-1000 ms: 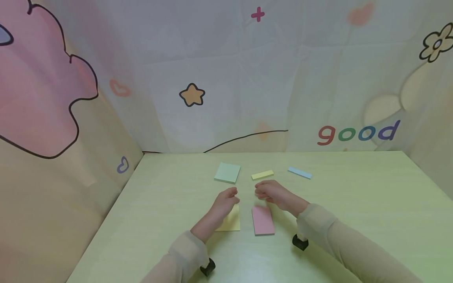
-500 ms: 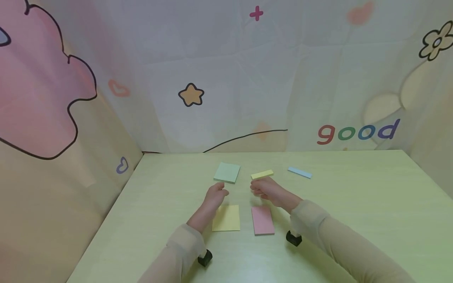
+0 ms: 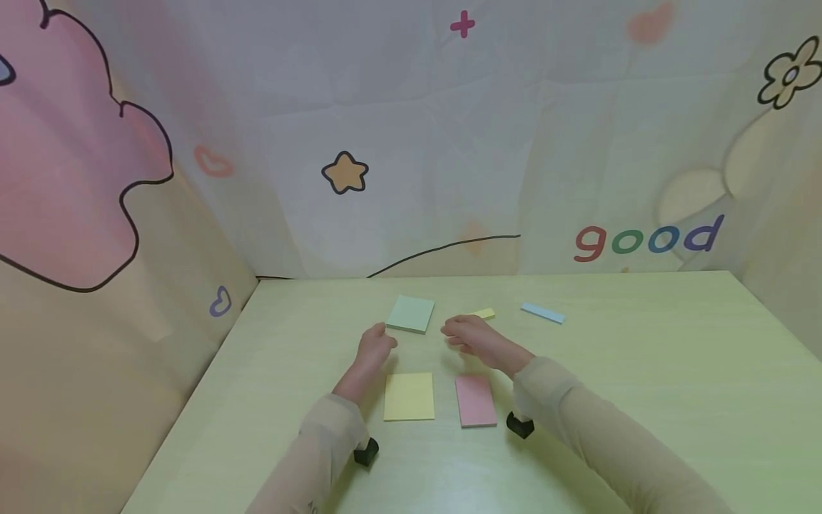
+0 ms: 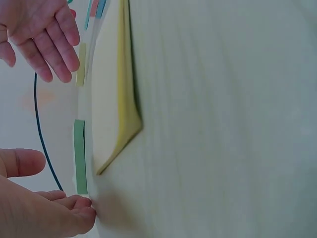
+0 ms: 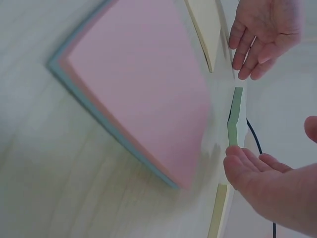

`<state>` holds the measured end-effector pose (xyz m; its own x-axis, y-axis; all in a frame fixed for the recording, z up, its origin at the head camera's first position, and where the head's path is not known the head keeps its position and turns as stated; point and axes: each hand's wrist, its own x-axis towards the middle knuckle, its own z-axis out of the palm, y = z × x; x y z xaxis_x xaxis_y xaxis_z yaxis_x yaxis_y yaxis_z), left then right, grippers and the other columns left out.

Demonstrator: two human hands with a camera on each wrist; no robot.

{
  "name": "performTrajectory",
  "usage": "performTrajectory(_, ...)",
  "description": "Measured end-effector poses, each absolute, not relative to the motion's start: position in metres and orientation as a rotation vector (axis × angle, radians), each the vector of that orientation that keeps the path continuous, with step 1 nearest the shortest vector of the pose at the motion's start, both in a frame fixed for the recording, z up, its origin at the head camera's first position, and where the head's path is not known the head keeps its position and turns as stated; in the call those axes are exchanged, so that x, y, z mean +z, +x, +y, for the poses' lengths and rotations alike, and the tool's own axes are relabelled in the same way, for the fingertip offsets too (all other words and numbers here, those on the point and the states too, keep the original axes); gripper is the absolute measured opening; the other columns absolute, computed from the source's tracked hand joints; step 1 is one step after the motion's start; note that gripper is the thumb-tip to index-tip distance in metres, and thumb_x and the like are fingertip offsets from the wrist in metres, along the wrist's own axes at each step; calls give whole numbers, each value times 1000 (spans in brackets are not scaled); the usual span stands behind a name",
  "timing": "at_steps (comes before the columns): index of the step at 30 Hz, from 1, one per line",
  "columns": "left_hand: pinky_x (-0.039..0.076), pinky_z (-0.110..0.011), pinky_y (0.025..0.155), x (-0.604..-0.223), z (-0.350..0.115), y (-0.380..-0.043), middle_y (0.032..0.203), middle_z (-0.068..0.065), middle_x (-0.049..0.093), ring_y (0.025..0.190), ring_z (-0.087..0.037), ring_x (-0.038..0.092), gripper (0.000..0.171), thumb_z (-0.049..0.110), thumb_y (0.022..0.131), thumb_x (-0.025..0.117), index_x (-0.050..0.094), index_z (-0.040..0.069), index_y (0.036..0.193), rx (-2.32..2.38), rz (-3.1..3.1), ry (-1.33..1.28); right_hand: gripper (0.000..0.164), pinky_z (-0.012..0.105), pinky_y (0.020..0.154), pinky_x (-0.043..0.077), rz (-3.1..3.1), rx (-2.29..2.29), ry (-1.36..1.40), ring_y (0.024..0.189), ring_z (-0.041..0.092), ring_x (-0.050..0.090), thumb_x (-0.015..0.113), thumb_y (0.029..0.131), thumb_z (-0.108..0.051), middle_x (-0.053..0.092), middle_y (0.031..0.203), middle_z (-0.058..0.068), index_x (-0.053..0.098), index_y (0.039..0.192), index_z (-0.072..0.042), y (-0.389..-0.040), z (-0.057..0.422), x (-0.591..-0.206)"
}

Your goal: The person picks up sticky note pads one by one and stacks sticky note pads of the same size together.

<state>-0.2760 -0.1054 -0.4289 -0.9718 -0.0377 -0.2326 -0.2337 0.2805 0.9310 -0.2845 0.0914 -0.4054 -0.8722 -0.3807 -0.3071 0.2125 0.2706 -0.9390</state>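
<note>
Head view: two bare hands reach over the worktop point(image 3: 674, 357), which carries five paper blocks, namely one green block point(image 3: 411, 314), one yellow strip point(image 3: 487, 313), one blue strip point(image 3: 542, 313), one yellow square point(image 3: 409, 397) and one pink block point(image 3: 476, 401). Three make a back row and two a front row, the yellow square left of the pink block. The left hand point(image 3: 375, 345) is just beside the near left corner of the green block; whether they touch cannot be told. The right hand point(image 3: 475, 335) covers part of the yellow strip. Each wrist bears one dark device. On the backdrop point(image 3: 398, 78) are one star point(image 3: 345, 173) and one four-letter word, "good" point(image 3: 648, 239).

Left wrist view: both hands show, the left low in the frame with its thumb apart from gently bent fingers, the right above it with palm exposed and fingers extended, loosely together. The yellow square lies nearest the camera, its corner slightly raised; the green block and yellow strip lie beyond.

Right wrist view: the pink block fills the foreground, with one bluish layer point(image 5: 114, 131) beneath it. The green block lies between the two hands, both with relaxed, empty fingers.
</note>
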Motion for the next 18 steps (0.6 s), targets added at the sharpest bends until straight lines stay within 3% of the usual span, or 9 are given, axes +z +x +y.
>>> performTrajectory(10, 16, -46, 107, -434, -108, -289, 143, -23, 19, 132, -38, 15, 61, 1, 80, 43, 20, -8, 136, 1770, 2392, -240, 50, 43, 103, 29, 2055, -1679, -120, 124, 34, 36, 42, 89, -18, 36, 134, 20, 32, 131, 7, -293, 82, -408)
performTrajectory(13, 16, -46, 107, -435, -108, -291, 143, -22, 20, 132, -37, 16, 60, 1, 81, 43, 20, -8, 136, 1760, 2388, -229, 44, 33, 86, 40, 2067, -1700, -104, 93, 22, 51, 44, 88, -16, 54, 99, 12, 39, 124, 8, -294, 81, -409)
performTrajectory(15, 16, -46, 107, -435, -108, -292, 143, -22, 20, 132, -37, 16, 60, 2, 81, 43, 20, -7, 136, 1750, 2391, -224, 37, 27, 68, 37, 2064, -1717, -114, 66, 13, 42, 44, 88, -14, 46, 71, 2, 42, 117, 8, -295, 79, -410)
performTrajectory(18, 15, -46, 107, -435, -108, -293, 143, -22, 20, 132, -37, 16, 59, 2, 82, 43, 20, -7, 136, 1739, 2391, -223, 27, 24, 57, 26, 2039, -1754, -126, 51, 9, 25, 43, 88, -11, 30, 54, -6, 43, 107, 8, -297, 78, -413)
